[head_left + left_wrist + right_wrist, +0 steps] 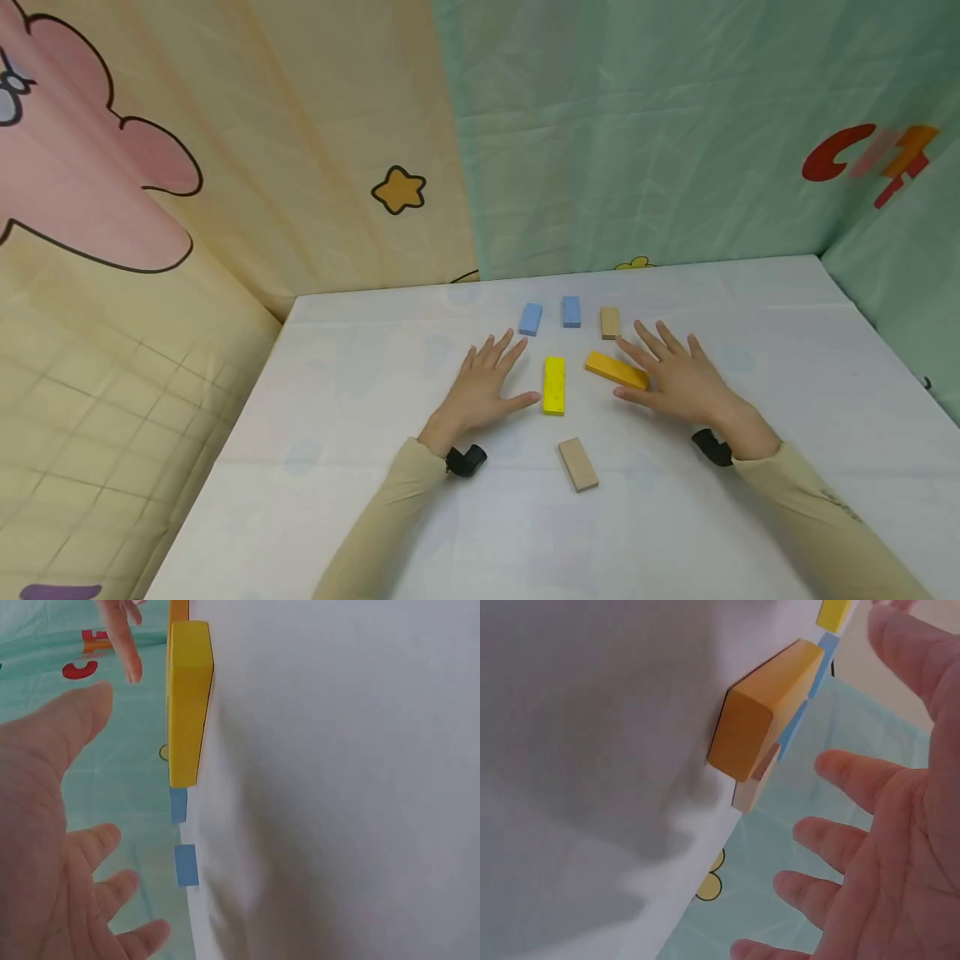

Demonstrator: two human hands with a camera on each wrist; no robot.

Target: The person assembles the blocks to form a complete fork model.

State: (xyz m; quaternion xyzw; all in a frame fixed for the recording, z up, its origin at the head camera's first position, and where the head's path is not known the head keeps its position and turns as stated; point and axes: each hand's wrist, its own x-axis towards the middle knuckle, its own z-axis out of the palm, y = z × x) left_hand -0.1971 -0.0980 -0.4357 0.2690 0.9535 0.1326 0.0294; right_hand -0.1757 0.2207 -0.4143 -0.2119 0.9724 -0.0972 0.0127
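Note:
My left hand (483, 387), fingers spread and nothing held, hovers left of a bright yellow block (554, 386). In the left wrist view its thumb (86, 712) stands apart from that block. On the other side, my right hand (678, 379) is also spread and holds nothing. Its thumb and index finger overlap the right end of an orange block (611, 369) in the head view. The right wrist view shows the palm beside the orange block, with a gap between them. Behind these lie two blue blocks (530, 319) and a small tan wooden block (610, 322).
Nearest the person, a larger tan wooden block (578, 464) lies at an angle on the white-covered table (300, 517). Curtains with cartoon prints (637, 150) hang along the table's back edge and sides. Each wrist wears a small black camera (466, 461).

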